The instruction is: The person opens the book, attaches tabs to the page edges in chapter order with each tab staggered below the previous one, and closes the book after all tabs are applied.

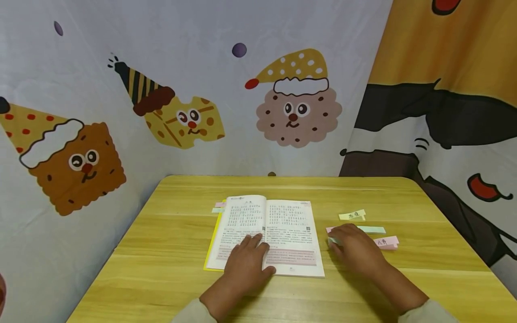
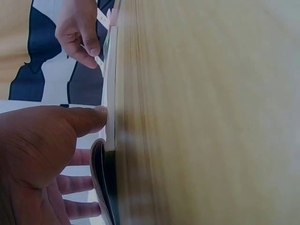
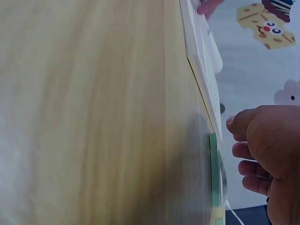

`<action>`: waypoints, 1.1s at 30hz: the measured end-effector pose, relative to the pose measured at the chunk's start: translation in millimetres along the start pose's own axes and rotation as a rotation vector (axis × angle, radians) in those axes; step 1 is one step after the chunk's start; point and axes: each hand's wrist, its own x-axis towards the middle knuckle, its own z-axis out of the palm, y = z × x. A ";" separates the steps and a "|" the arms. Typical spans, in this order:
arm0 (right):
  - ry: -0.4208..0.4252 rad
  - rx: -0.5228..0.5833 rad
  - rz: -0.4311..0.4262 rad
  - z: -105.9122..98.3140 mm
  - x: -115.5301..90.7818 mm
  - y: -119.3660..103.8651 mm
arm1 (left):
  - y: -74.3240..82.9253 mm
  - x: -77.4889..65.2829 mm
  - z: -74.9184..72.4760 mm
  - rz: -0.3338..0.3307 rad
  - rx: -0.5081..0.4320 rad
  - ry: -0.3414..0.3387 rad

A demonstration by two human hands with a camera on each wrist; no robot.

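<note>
An open book (image 1: 288, 224) with printed pages and a yellow edge lies on the table. My left hand (image 1: 247, 262) rests across its lower middle, fingers spread and straight. In the left wrist view, the thumb of that left hand (image 2: 37, 154) touches the book's edge (image 2: 111, 89). To the right of the book, my right hand (image 1: 357, 249) hovers over paper sticky notes, a green one (image 1: 372, 229) and a pink one (image 1: 385, 242) with handwriting. The right wrist view shows this right hand (image 3: 272, 154) with loosely bent fingers and nothing visible in them, beside a green pad (image 3: 214, 171).
A yellow handwritten note (image 1: 350, 215) lies beyond the right hand. Pink and green tabs (image 1: 218, 210) stick out from the book's left side. The wooden table (image 1: 161, 233) meets a cartoon-printed cloth (image 1: 202, 166) at its back edge.
</note>
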 end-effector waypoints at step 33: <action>-0.002 -0.068 0.068 2.8 -0.8 19.0 | 1.0 -1.9 0.0 0.001 -0.006 0.018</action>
